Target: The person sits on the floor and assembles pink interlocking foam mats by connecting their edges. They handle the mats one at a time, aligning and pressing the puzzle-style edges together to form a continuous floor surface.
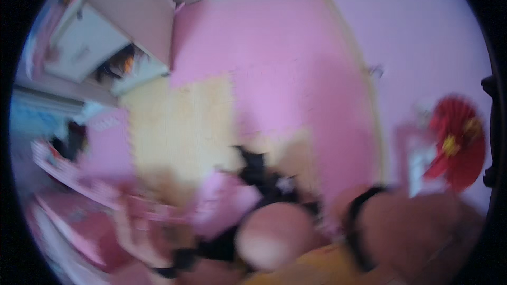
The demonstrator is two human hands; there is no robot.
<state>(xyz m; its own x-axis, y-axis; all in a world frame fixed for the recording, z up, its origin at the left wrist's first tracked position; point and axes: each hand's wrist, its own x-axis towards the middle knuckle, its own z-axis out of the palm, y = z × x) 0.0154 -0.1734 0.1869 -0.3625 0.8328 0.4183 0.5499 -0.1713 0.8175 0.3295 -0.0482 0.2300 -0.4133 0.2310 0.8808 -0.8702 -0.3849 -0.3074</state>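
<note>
The view is heavily smeared by motion. At the lower left, my left hand, with a black band at its wrist, is against the near end of a pink basket-like container. Its fingers are too blurred to show whether they grip the rim. My right hand is low on the right, beyond another black band, beside my bent knee. Its fingers do not show clearly. Between the hands are a pink piece, perhaps cloth, and a dark black item with a pale star-like patch near it.
Pink and yellow foam mats cover the floor. A white cabinet with an open lower compartment stands at far left. A red fan-shaped decoration is on the right wall. A pink box lies at near left.
</note>
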